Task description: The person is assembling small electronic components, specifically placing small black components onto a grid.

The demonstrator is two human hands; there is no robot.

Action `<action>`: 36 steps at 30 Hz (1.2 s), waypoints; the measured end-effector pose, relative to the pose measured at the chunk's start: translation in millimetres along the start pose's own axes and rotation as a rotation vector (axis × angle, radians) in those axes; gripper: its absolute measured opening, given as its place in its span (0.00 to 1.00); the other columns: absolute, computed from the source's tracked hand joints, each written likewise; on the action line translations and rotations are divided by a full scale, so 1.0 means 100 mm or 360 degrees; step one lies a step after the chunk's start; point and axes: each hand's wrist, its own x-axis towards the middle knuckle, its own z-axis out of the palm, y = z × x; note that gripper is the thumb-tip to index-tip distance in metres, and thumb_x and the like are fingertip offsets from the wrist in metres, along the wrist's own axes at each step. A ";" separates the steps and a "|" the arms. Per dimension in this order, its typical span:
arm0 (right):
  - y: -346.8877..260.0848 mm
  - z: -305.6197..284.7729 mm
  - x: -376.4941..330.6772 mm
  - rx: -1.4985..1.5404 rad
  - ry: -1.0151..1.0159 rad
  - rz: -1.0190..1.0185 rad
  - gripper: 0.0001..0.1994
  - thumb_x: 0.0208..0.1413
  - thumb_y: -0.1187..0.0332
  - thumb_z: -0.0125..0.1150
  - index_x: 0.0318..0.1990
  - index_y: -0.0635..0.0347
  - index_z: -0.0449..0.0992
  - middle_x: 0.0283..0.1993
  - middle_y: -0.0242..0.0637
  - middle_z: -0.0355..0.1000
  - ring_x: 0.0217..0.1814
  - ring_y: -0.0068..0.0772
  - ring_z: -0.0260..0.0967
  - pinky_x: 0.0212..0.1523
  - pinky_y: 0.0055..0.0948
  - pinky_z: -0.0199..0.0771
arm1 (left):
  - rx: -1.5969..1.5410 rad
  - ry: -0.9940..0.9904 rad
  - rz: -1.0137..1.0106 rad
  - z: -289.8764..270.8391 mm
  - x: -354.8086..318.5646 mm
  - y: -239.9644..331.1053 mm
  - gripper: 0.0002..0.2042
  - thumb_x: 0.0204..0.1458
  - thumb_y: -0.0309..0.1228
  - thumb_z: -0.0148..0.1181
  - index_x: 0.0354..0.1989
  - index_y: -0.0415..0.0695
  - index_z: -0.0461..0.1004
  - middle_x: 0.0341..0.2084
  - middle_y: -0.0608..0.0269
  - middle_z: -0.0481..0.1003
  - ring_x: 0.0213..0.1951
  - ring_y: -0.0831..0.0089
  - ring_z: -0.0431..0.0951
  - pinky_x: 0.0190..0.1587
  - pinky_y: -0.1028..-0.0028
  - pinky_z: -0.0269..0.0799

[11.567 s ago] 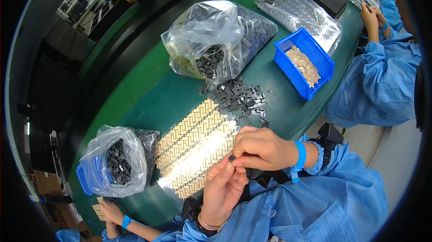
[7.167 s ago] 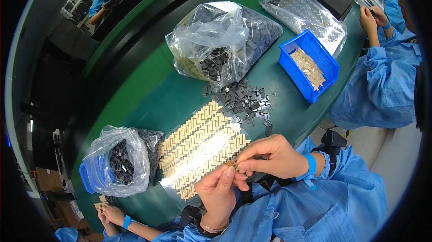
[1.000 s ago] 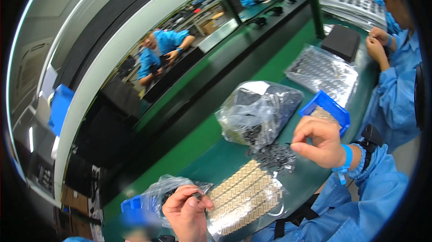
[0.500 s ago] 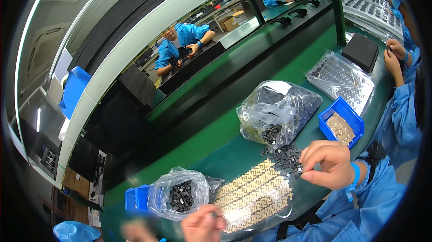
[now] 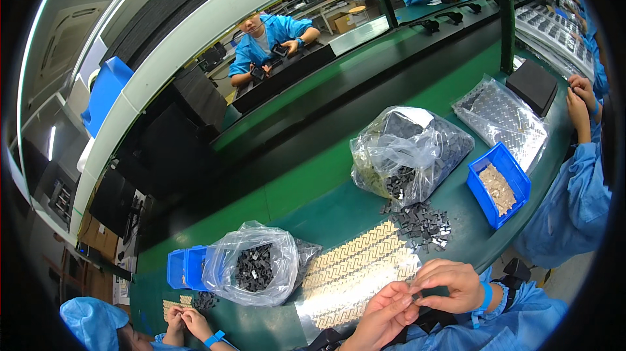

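Observation:
My left hand (image 5: 383, 317) and my right hand (image 5: 451, 284) meet at the near edge of the bench, fingertips pinched together. Between them shows a small black part (image 5: 416, 297), mostly hidden by the fingers. Just left of and beyond my hands lies a sheet of beige pieces in slanting rows (image 5: 355, 263), on shiny clear film. A loose pile of small black parts (image 5: 424, 226) spreads at its far right corner. Behind the pile stands a clear plastic bag (image 5: 407, 155) full of black parts.
A blue bin (image 5: 486, 204) with beige bits stands right of the pile. Another open bag (image 5: 287, 279) of black parts and blue bins (image 5: 186, 267) are at left. A packed sheet (image 5: 502, 119) and a black block (image 5: 533, 87) lie far right. Co-workers' hands (image 5: 184, 318) work nearby.
My right hand has moved from the black pile toward me, and my left hand has moved right to meet it. The view has shifted slightly; a co-worker's hands now show at lower left.

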 end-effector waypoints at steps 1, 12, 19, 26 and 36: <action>-0.01 0.00 -0.01 0.0067 -0.0037 0.0044 0.18 0.41 0.79 0.66 0.42 0.66 0.70 0.35 0.46 0.74 0.38 0.41 0.72 0.40 0.36 0.71 | -0.0027 -0.0009 -0.0031 0.00 -0.01 -0.01 0.06 0.53 0.26 0.53 0.39 0.43 0.68 0.29 0.63 0.72 0.23 0.81 0.68 0.24 0.83 0.64; -0.03 -0.02 0.00 0.0083 -0.0277 -0.0033 0.15 0.41 0.78 0.67 0.39 0.67 0.73 0.34 0.42 0.72 0.36 0.41 0.72 0.39 0.37 0.72 | -0.0062 0.0024 0.0001 0.07 -0.08 -0.04 0.08 0.55 0.27 0.50 0.43 0.41 0.66 0.29 0.60 0.72 0.23 0.78 0.70 0.23 0.83 0.66; -0.06 0.01 -0.02 -0.0140 -0.0157 0.0165 0.15 0.41 0.75 0.67 0.39 0.65 0.73 0.34 0.42 0.72 0.33 0.37 0.72 0.33 0.30 0.73 | 0.0060 0.0068 0.0133 0.11 -0.09 -0.04 0.10 0.56 0.27 0.48 0.45 0.40 0.64 0.28 0.58 0.72 0.23 0.77 0.72 0.23 0.82 0.68; -0.06 0.10 -0.04 -0.0006 0.0118 0.0488 0.14 0.44 0.73 0.66 0.39 0.65 0.72 0.32 0.41 0.72 0.31 0.30 0.72 0.32 0.24 0.70 | 0.0626 0.0168 0.0532 0.10 -0.09 -0.09 0.13 0.54 0.24 0.52 0.47 0.37 0.67 0.29 0.58 0.73 0.23 0.77 0.71 0.24 0.81 0.68; -0.12 -0.20 0.76 0.0819 0.0655 -0.0298 0.39 0.49 0.54 0.59 0.63 0.59 0.45 0.49 0.50 0.64 0.45 0.44 0.67 0.39 0.38 0.71 | 0.0651 0.0440 0.0856 -0.16 -0.25 -0.02 0.11 0.53 0.23 0.53 0.44 0.37 0.71 0.30 0.54 0.75 0.21 0.75 0.71 0.23 0.78 0.68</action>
